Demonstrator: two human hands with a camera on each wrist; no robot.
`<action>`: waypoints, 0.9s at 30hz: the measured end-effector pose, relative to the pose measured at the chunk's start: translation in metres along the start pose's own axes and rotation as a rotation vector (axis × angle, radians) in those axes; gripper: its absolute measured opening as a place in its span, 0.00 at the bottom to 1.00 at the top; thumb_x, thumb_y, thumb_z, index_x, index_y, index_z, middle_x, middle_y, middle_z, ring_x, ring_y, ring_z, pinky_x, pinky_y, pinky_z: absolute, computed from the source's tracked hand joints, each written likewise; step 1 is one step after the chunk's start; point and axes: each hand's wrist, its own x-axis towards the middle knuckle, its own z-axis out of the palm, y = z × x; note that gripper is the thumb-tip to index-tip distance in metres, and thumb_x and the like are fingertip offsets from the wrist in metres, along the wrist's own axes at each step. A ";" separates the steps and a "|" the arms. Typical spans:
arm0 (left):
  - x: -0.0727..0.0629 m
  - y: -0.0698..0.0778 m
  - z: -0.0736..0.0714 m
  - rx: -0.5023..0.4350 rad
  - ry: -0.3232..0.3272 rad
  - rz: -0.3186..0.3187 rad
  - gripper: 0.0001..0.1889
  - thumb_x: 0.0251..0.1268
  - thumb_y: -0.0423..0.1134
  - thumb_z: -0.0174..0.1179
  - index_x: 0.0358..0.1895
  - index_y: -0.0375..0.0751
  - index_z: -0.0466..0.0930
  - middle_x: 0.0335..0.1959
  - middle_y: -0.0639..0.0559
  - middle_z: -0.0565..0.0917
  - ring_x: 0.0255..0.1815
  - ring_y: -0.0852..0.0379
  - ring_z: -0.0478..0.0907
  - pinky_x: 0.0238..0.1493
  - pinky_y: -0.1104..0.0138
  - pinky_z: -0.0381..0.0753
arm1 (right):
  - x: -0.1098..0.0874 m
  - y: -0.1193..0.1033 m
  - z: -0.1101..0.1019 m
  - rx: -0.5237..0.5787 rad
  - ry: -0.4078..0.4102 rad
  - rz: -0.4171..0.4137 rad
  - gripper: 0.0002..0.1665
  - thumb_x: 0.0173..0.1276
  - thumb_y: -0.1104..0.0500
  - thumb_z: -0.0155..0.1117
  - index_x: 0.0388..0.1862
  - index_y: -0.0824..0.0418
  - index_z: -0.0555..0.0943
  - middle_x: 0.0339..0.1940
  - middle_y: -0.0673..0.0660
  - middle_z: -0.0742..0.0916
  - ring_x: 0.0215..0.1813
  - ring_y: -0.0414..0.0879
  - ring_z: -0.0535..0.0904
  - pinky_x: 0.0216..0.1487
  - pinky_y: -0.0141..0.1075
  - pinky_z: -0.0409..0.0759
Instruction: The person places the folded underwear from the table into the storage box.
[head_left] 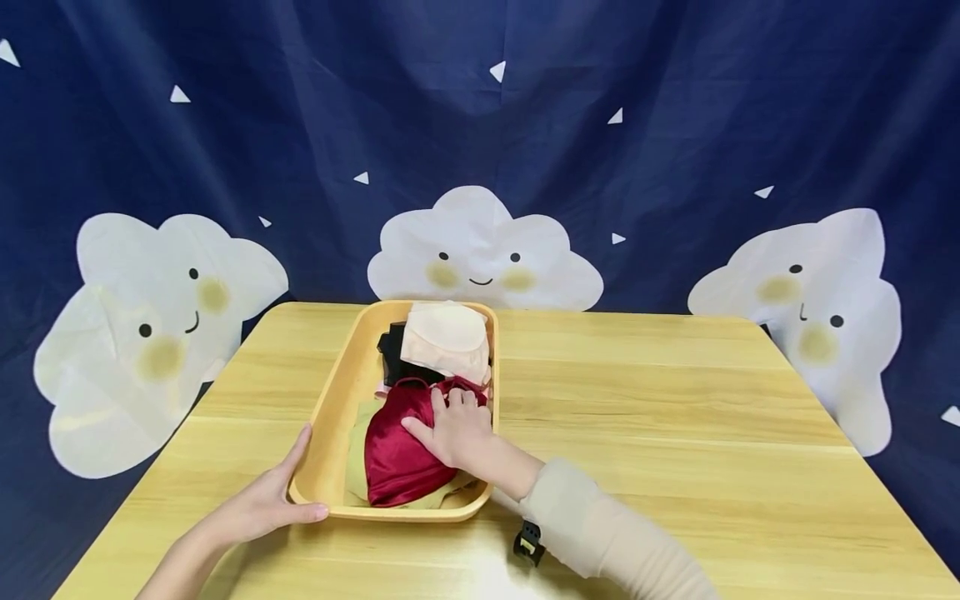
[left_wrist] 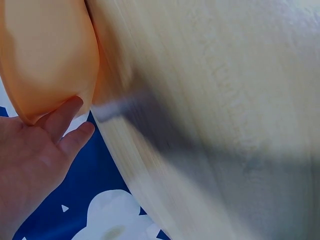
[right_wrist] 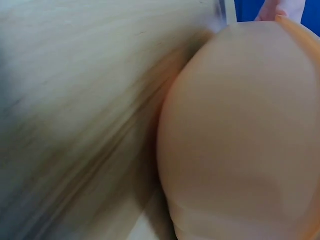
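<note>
A shallow orange-yellow plastic bin [head_left: 322, 433] stands on the table, with clothing inside. My left hand [head_left: 262, 500] holds its near left corner, thumb along the front rim and fingers against the left side. In the left wrist view, the fingers of that hand [left_wrist: 37, 155] meet the bin wall [left_wrist: 55, 55]. My right hand [head_left: 459, 429] rests on a dark red satin garment [head_left: 397, 458] with thin straps, fingers spread over it. The right wrist view shows mostly the bin's outer wall [right_wrist: 240, 125]; the right hand's fingers are hidden there.
Behind the red garment lie a pale pink folded garment [head_left: 446, 337] and a black one [head_left: 397, 358]; yellow-green cloth [head_left: 358, 454] shows beneath. A small black device [head_left: 528, 543] sits under the right forearm. A wooden table [head_left: 660, 400] spreads rightward. A blue cloud-patterned curtain [head_left: 480, 125] hangs behind.
</note>
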 end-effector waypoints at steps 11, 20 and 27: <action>0.002 -0.003 -0.002 0.015 0.002 0.009 0.57 0.51 0.40 0.66 0.70 0.31 0.26 0.67 0.22 0.35 0.66 0.27 0.40 0.49 0.90 0.43 | -0.002 0.004 -0.002 0.010 0.160 -0.037 0.44 0.63 0.26 0.32 0.64 0.54 0.67 0.57 0.58 0.74 0.59 0.55 0.67 0.46 0.47 0.72; 0.000 -0.006 -0.006 0.051 0.020 0.021 0.57 0.50 0.40 0.66 0.70 0.29 0.27 0.67 0.21 0.39 0.65 0.28 0.45 0.49 0.91 0.45 | -0.020 0.038 -0.020 0.233 0.264 -0.117 0.35 0.67 0.34 0.42 0.65 0.54 0.66 0.58 0.59 0.73 0.60 0.58 0.67 0.39 0.52 0.75; 0.000 -0.007 -0.014 0.173 0.034 0.019 0.56 0.50 0.44 0.67 0.70 0.28 0.32 0.66 0.20 0.46 0.63 0.29 0.54 0.55 0.82 0.56 | -0.037 0.083 -0.023 0.261 0.282 -0.119 0.35 0.66 0.38 0.49 0.62 0.61 0.69 0.55 0.62 0.76 0.57 0.57 0.70 0.49 0.52 0.74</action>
